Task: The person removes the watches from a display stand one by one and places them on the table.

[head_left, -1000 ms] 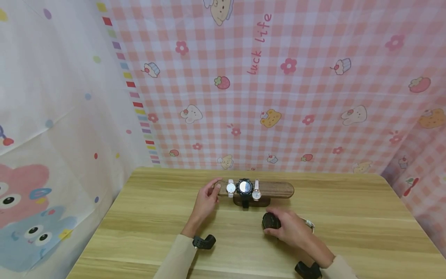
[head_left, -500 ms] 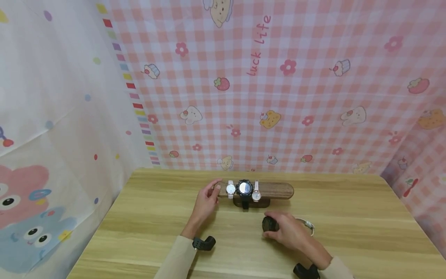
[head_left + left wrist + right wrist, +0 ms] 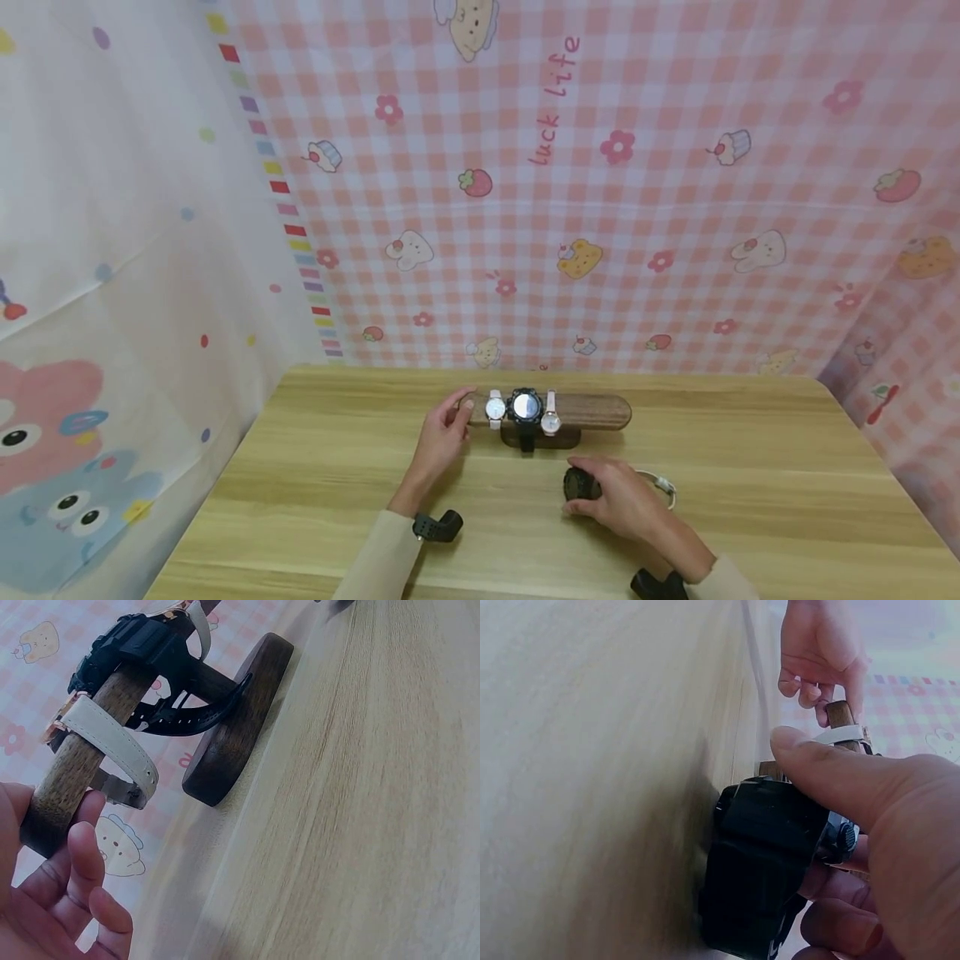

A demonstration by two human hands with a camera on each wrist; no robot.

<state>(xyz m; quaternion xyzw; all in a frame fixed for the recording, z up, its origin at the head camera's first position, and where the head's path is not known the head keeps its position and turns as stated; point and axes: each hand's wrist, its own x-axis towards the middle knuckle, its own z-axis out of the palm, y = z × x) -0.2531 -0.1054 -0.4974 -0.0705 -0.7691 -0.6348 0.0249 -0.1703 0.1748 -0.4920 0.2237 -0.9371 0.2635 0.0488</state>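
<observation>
While the right hand (image 3: 621,500) pinched it, thumb on one side and fingers on the other, the loose black watch (image 3: 576,483) was in front of the watch stand (image 3: 600,412), a little right of its centre. Could not tell whether it touched the table (image 3: 300,500); a shadow lay close by it in the right wrist view. Just beside that hand, partly hidden, was a pale band (image 3: 664,485). Judged risk: a careless sweep of the knuckles could catch and drag it.

Left hand (image 3: 441,435) gripped the left end of the stand's bar, fingers curled beneath it. Next to that grip hung a white-strapped watch (image 3: 495,408), then a round black watch (image 3: 527,406), its strap tail reaching down to the base, then a slim watch (image 3: 551,423) with its dial sitting lower than the others. Bar's right portion was bare.

Base looked short beneath a long bar; hard pressure at either end might tip it, and a jolt could set the slim watch sliding. A slack pinch might let the bulky black one twist loose.

Beyond the table edge: pink gingham cloth (image 3: 450,125).
</observation>
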